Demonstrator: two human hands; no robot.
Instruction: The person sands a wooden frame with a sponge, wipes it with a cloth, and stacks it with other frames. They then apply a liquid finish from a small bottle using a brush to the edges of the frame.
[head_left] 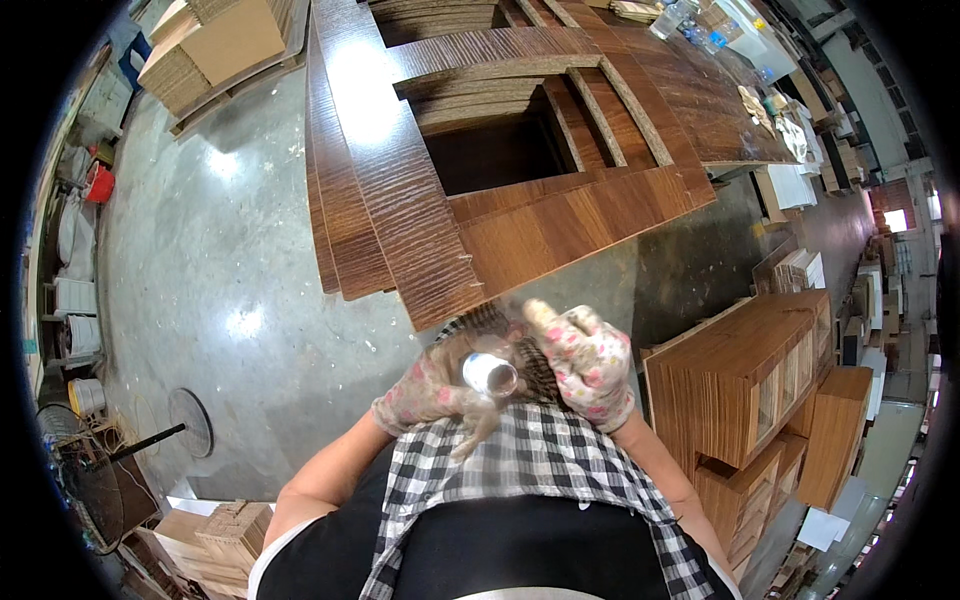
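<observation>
Both my hands wear white gloves with a pink floral print. In front of my apron, my left hand is closed around a small white bottle with a blue mark, its round end facing up; motion blurs the fingers. My right hand is just right of it, its fingers curled against a dark checked cloth. The cloth bunches between the hands and partly behind the bottle. Ahead of them, the near corner of a stack of wood-grain panels with rectangular cut-outs comes close to the hands.
Brown cabinets stand at my right. A fan is on the left, above the concrete floor. Cardboard-coloured sheets sit on a pallet at the far left. Clear bottles and gloves lie at the far right of the work surface.
</observation>
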